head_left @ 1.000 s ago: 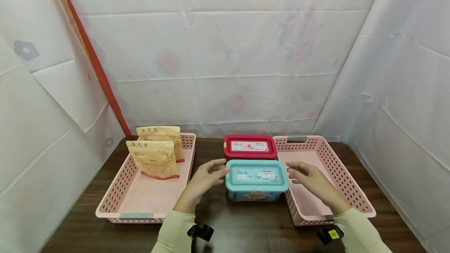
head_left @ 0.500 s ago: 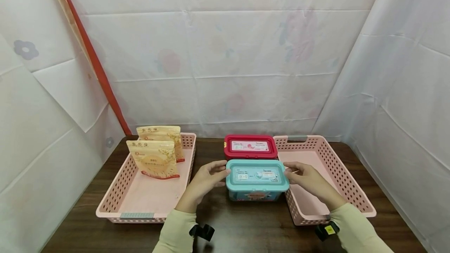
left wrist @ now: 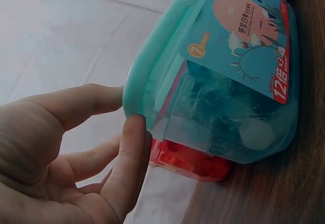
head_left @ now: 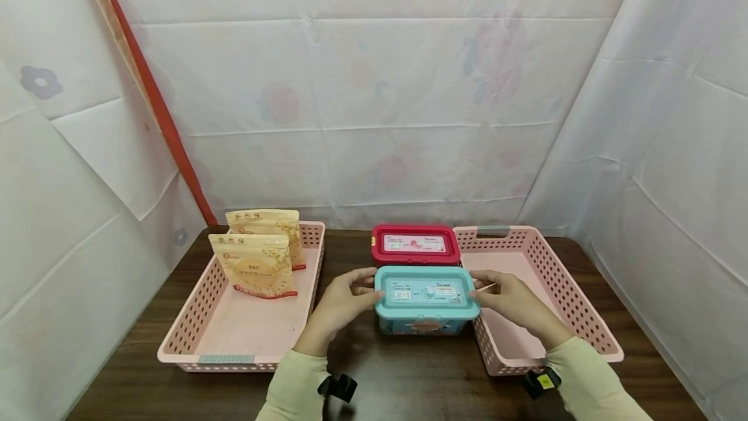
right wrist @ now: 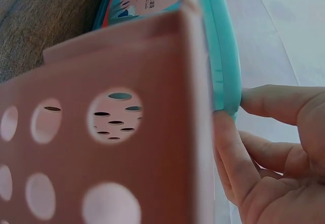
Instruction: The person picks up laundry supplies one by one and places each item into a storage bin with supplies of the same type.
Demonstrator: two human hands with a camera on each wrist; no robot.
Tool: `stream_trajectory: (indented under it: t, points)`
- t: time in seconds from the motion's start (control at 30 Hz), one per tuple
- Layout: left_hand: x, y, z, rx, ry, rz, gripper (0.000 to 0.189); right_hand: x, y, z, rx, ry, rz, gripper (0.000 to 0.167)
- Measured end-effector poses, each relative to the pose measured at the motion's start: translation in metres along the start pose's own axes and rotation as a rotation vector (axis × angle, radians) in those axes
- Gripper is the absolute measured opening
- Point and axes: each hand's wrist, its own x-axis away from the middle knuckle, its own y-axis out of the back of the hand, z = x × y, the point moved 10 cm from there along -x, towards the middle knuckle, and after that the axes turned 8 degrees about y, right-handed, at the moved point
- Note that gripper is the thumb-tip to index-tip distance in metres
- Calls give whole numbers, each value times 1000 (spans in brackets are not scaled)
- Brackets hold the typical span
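A teal laundry pod box (head_left: 428, 294) with a lid sits on the dark wood table; pods show through its clear side in the left wrist view. On its left end, my left hand (head_left: 341, 304) pinches the lid's rim (left wrist: 137, 76) between thumb and fingers. At the opposite end my right hand (head_left: 514, 301) grips the rim in the same way, fingertips at the lid's edge (right wrist: 228, 56) in the right wrist view. Directly behind stands a similar red box (head_left: 416, 244), its lower front hidden by the teal one.
A pink basket (head_left: 584, 304) adjoins the teal box on the right, its wall (right wrist: 152, 46) close below my right hand. Another pink basket (head_left: 181, 336) at left holds two yellow pouches (head_left: 257, 265) standing upright. White sheets (head_left: 374, 83) enclose the table's back and sides.
Both hands have closed in on the teal box's ends, the right hand moving left, and now hold the lid's rim. The boxes and baskets have stayed in place.
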Motion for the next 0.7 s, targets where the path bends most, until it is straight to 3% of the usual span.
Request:
stream_trajectory:
  t: [0.7]
  points:
    - [0,1,-5,-187,-55,-51,52,-3,2,8,98,8,-7,48]
